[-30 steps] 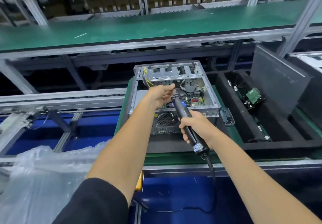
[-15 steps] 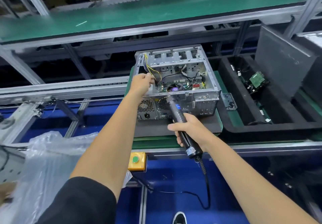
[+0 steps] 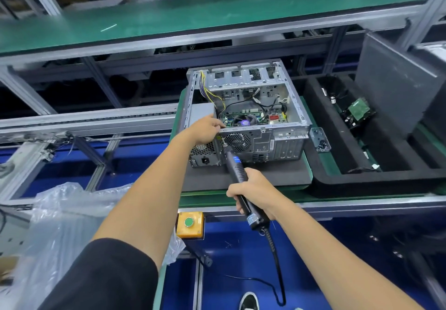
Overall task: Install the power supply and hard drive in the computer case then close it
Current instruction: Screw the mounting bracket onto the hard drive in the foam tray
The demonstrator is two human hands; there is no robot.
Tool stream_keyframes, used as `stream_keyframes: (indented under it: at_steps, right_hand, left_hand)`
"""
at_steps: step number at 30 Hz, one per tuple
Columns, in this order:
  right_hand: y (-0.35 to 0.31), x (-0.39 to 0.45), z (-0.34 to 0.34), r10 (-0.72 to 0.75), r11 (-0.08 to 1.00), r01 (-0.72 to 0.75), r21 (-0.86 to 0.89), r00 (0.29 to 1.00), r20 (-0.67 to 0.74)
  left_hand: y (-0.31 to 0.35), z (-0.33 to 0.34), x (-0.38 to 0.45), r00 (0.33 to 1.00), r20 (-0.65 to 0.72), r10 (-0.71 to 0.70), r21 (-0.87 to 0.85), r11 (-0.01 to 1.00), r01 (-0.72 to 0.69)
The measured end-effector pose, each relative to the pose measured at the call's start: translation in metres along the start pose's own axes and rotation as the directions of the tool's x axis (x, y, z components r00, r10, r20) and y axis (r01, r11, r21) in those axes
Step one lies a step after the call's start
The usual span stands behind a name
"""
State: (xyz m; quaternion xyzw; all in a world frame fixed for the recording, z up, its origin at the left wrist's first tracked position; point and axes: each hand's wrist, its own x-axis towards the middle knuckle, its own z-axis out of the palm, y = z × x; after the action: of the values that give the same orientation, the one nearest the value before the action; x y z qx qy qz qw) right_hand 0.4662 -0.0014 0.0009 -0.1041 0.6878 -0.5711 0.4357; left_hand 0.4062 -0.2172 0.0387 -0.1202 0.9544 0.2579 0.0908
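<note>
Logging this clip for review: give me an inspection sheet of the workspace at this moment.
Surface: green conveyor mat, with black foam pad under the case.
Job's things: open computer case; power supply seated at rear left corner; hard drive lying in black foam tray.
Clutter: plastic wrap; small screw bin.
Grippers: left hand rests on case's rear top edge; right hand grips electric screwdriver, tip at rear panel.
Cables: screwdriver cord hanging; yellow wires inside case.
Surroundings: yellow button box, aluminium frames, upper green shelf.
</note>
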Motion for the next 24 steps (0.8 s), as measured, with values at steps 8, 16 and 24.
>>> stream_keyframes:
  at_steps: [8,16,24]
  right_hand:
    - [-0.002,0.0,0.001,-0.004,1.0,0.004,-0.005,1.0,-0.001]
    - [-0.005,-0.001,0.004,-0.001,1.0,0.001,-0.001,1.0,-0.003]
    - [-0.004,0.001,0.012,-0.002,1.0,0.002,0.001,1.0,-0.021]
  left_hand:
    - [-0.009,0.002,0.005,0.997,-0.04,0.063,-0.038,0.997,-0.065]
    - [-0.011,0.004,0.005,0.994,-0.086,0.071,-0.035,0.997,-0.074]
    - [-0.01,0.005,0.002,0.99,-0.1,0.094,-0.048,0.994,-0.1]
